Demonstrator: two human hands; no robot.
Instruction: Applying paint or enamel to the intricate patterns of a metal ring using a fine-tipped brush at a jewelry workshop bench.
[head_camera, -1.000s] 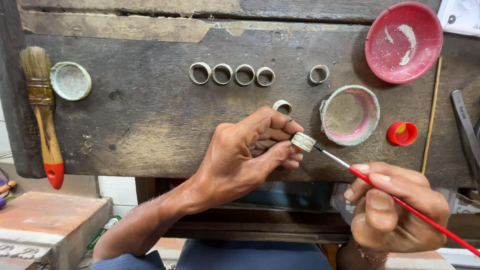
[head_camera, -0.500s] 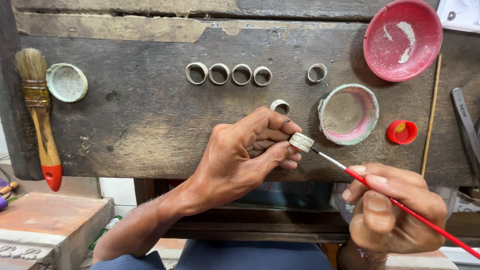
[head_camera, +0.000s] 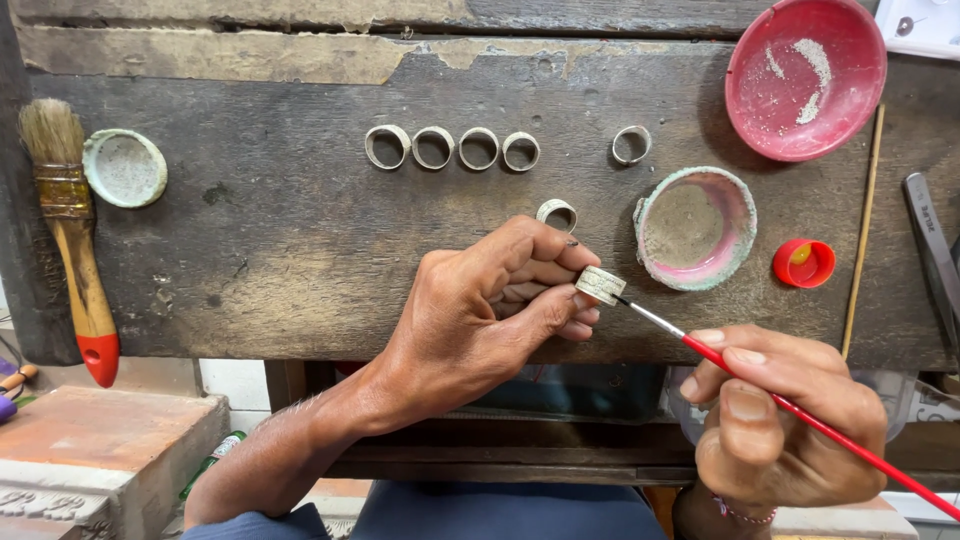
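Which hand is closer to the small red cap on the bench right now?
Right. The right hand, holding the thin red brush, sits just below the red cap. The left hand, pinching a ring, is farther off to the cap's left.

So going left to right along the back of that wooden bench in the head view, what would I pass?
Wide brush → small pale green dish → row of four metal rings → single ring → crusted pink bowl → red bowl → thin wooden stick.
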